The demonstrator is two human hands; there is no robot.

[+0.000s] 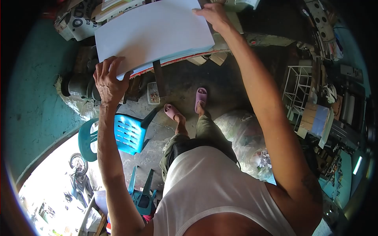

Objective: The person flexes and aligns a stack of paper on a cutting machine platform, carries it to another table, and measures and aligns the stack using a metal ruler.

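A thick stack of large white paper sheets (pixel 153 33) lies on a surface with a red front edge at the top of the view. At its near left corner is my left hand (pixel 110 80), fingers bent over the top sheet and thumb at the side, closed on the corner. My right hand (pixel 214 17) is at the far right edge of the stack; its thumb and a finger meet the sheet's edge, the other fingers partly out of sight beyond it.
Below the left hand stands a blue plastic chair (pixel 130 134). A small clear bin (pixel 153 93) sits on the floor under the stack. Large plastic bags (pixel 246 137) lie right of my legs. Shelves with cardboard (pixel 315 118) line the right side.
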